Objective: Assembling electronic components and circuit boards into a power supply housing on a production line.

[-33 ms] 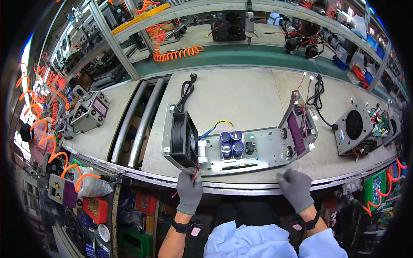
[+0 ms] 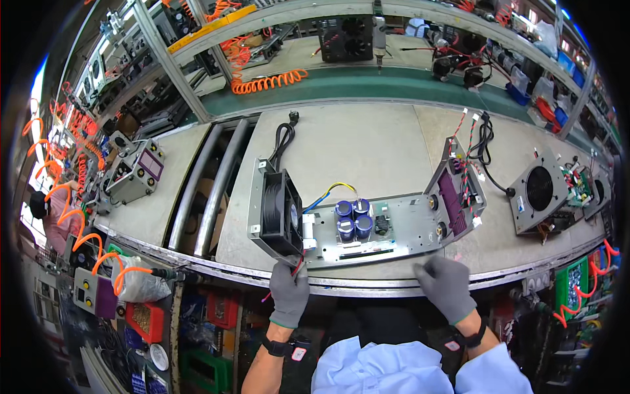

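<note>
Long grey metal tray point(image 2: 410, 224) flat, middle of frame, both ends standing up. Square black plastic fan point(image 2: 282, 217) upright at left end. Slanted purple panel point(image 2: 449, 192) at right end. Four dark-blue round cans point(image 2: 346, 228) bunched nearer fan. Yellow-and-blue wires point(image 2: 338, 185) curving between.

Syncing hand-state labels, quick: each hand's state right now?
Left grey-gloved hand: closed, holding thin red wires below the square black fan.
Right grey-gloved hand: fingers curled, nothing visible in it; can't tell if fully closed.
</note>
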Available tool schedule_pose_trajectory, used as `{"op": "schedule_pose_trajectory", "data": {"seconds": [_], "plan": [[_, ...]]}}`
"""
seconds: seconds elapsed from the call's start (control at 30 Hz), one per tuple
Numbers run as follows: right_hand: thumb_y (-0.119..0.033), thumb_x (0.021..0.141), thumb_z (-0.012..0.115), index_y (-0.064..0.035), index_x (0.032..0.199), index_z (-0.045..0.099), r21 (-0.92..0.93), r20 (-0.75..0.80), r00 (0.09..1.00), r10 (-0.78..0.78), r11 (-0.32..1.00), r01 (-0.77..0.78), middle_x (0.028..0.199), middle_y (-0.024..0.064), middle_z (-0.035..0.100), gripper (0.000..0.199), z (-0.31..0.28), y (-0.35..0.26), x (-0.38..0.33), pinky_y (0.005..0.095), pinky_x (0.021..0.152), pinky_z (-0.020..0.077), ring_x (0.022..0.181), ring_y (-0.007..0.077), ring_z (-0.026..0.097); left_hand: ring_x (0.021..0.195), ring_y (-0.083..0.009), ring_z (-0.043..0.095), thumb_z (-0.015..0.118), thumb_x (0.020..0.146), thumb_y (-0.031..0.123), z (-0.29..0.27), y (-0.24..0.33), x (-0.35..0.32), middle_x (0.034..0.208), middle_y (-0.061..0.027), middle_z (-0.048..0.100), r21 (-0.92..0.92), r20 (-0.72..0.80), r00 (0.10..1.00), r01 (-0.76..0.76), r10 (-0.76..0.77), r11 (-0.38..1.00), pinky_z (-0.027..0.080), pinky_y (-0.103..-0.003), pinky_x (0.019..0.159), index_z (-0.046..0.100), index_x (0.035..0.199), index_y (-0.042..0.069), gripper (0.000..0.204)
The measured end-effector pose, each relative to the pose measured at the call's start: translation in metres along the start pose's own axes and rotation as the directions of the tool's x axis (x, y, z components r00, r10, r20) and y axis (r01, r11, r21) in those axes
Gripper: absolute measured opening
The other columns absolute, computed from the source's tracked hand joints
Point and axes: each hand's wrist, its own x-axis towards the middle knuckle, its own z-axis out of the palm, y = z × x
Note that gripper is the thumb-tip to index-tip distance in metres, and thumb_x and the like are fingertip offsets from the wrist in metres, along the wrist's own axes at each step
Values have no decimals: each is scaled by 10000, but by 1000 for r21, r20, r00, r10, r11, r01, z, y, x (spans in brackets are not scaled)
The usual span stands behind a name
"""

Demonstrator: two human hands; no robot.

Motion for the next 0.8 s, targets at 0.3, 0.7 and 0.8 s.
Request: {"op": "schedule_pose_trajectory", "data": {"seconds": [0.3,0.7,0.8], "plan": [[-336,907,646,-66,983,734,39,98,949,-300,954,298,979,142,714,293,55,-100,158,442,832,533,939,326,682,823,-392,611,653,922,146,3,2,-3,899,-192,620,-36,41,995,-87,88,996,487,-445,714,620,1008,5,168],[-242,899,623,-118,1004,756,231,132,912,-389,907,353,1019,123,730,209,126,-134,238,436,853,535,957,336,684,768,-399,577,625,954,205,7,-2,-7,846,-204,583,-33,-20,990,-142,141,989,461,-461,661,597,986,-9,218],[-203,879,612,-111,1019,760,70,247,894,-375,927,369,989,154,733,223,138,-133,249,442,824,553,926,354,701,789,-390,584,636,951,206,3,-1,-6,854,-193,592,-44,2,989,-146,147,988,469,-457,676,602,1014,0,218]]}}
